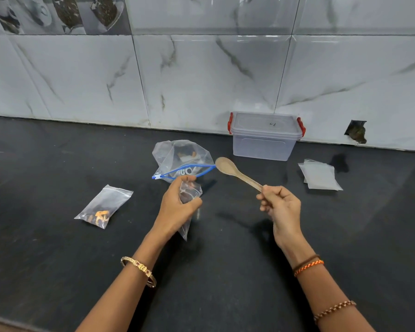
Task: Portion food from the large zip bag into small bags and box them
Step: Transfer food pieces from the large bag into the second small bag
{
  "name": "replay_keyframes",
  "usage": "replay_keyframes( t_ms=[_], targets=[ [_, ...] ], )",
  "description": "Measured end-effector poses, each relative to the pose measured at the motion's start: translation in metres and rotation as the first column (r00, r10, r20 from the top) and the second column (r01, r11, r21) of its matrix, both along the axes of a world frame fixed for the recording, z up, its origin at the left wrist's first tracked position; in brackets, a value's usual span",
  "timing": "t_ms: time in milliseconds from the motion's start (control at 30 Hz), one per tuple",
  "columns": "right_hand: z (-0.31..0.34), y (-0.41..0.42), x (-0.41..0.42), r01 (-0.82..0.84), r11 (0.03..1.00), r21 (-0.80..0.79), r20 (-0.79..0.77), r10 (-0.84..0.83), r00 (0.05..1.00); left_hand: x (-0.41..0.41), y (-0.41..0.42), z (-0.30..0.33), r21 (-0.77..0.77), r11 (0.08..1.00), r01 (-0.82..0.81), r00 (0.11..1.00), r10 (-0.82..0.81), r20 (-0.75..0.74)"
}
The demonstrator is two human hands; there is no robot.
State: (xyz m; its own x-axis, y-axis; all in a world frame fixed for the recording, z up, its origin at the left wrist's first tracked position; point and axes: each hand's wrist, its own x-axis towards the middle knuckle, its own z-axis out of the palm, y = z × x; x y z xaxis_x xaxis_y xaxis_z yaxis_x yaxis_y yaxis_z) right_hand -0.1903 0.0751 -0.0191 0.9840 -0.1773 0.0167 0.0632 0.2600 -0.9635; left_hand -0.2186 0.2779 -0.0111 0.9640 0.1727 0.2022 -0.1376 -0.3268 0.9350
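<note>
The large clear zip bag [177, 156] with a blue zipper lies open on the black counter, some dark food inside. Just in front of it my left hand [177, 207] grips a small clear bag [189, 195] near its mouth; the bag hangs down below my fingers. My right hand [279, 204] holds a wooden spoon [235, 172] by its handle, the empty bowl raised beside the zip bag's opening. A filled small bag [103, 207] lies flat at the left. The clear box [265, 136] with red clips stands closed by the wall.
A stack of empty small bags [320, 176] lies to the right of the box. The marble-tiled wall [201, 80] runs behind the counter, with a dark hole [356, 133] at its base on the right.
</note>
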Motion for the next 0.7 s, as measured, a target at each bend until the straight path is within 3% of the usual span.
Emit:
replay_keyframes(
  t_ms=[100, 200, 333, 433, 567, 700],
  targets=[
    [0.001, 0.000, 0.004, 0.064, 0.995, 0.078, -0.209, -0.047, 0.977, 0.001, -0.002, 0.000, -0.024, 1.000, -0.010, 1.000, 0.010, 0.004],
    [-0.003, 0.005, 0.007, 0.102, 0.995, 0.006, -0.275, -0.097, 0.957, 0.005, -0.006, 0.001, -0.041, 0.999, -0.012, 1.000, 0.012, 0.007],
    [-0.008, 0.007, 0.012, 0.153, 0.935, -0.319, -0.188, -0.221, 0.957, 0.012, -0.013, 0.005, -0.060, 0.998, 0.007, 1.000, -0.008, -0.012],
    [-0.007, 0.005, 0.010, 0.123, 0.750, -0.650, -0.082, -0.230, 0.970, 0.019, -0.016, 0.006, -0.034, 0.999, 0.028, 1.000, -0.028, -0.009],
    [-0.013, -0.004, 0.008, 0.129, 0.603, -0.788, 0.009, -0.197, 0.980, 0.026, -0.021, 0.010, -0.086, 0.996, 0.017, 1.000, -0.016, 0.012],
    [-0.016, -0.007, 0.010, 0.138, 0.538, -0.832, 0.058, -0.162, 0.985, 0.029, -0.025, 0.009, -0.099, 0.995, 0.012, 1.000, -0.012, 0.009]
  ],
)
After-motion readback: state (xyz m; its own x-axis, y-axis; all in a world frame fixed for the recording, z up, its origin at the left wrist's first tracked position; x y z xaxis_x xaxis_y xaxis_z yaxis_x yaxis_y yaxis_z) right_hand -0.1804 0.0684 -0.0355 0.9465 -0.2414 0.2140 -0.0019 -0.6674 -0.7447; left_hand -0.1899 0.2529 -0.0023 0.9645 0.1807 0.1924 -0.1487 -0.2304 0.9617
